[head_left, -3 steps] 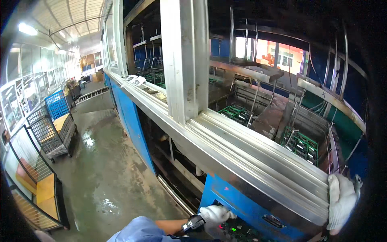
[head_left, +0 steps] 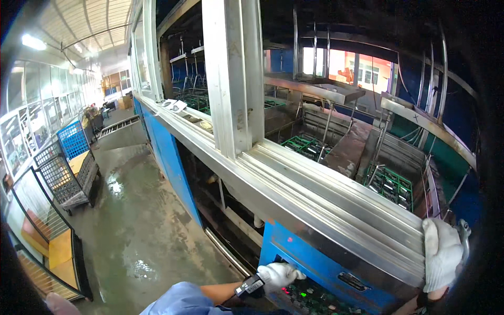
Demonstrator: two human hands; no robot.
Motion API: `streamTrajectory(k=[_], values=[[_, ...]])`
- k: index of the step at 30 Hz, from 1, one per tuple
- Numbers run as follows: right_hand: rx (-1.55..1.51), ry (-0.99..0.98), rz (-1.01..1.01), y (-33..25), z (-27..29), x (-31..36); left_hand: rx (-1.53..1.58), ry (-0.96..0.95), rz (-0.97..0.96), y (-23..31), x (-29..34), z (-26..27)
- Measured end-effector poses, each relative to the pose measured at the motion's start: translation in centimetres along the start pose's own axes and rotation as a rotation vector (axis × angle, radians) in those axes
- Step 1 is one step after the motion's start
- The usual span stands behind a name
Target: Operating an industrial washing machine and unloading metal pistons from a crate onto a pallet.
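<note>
My left hand (head_left: pixel 281 276), in a white knit glove with a dark device strapped at the wrist, is curled in at the cut-out of a blue metal panel (head_left: pixel 307 258). Whatever its fingers close on is hidden. Just beside it, a dark control board (head_left: pixel 320 300) shows small red and green lights. At the far right my right hand (head_left: pixel 442 257), also gloved in white, wraps the end of a ribbed metal ledge (head_left: pixel 341 197). A shiny curved metal fitting (head_left: pixel 465 231) sits against the outer side of that hand.
Behind the ledge, green racks (head_left: pixel 391 186) of dark parts stand in sunken metal tanks beneath metal bars. A metal post (head_left: pixel 231 79) rises from the ledge. On the left, a mesh cart (head_left: pixel 71 173) and a black-framed rack (head_left: pixel 79 257) with yellow boards stand on the wet floor (head_left: pixel 142 231).
The view has shifted slightly, so the ledge and both hands appear a little further left. Both hands keep their places on the machine.
</note>
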State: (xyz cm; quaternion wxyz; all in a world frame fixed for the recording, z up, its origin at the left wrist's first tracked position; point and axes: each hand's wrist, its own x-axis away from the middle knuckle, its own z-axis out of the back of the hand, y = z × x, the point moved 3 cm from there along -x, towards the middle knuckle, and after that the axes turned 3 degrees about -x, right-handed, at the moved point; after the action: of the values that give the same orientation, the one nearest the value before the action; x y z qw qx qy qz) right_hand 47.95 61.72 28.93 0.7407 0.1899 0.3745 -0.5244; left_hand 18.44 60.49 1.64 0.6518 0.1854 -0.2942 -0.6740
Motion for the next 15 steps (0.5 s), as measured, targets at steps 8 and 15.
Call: streamTrajectory(k=[8,15], values=[[0.025,0.014,0.008,-0.3,0.1,0.2,0.071,-0.042,-0.012,0.0,0.1,0.2],[0.065,0.066,0.008,1.2,-0.9,0.7,0.127,-0.111,0.006,2.1,0.9,1.5]])
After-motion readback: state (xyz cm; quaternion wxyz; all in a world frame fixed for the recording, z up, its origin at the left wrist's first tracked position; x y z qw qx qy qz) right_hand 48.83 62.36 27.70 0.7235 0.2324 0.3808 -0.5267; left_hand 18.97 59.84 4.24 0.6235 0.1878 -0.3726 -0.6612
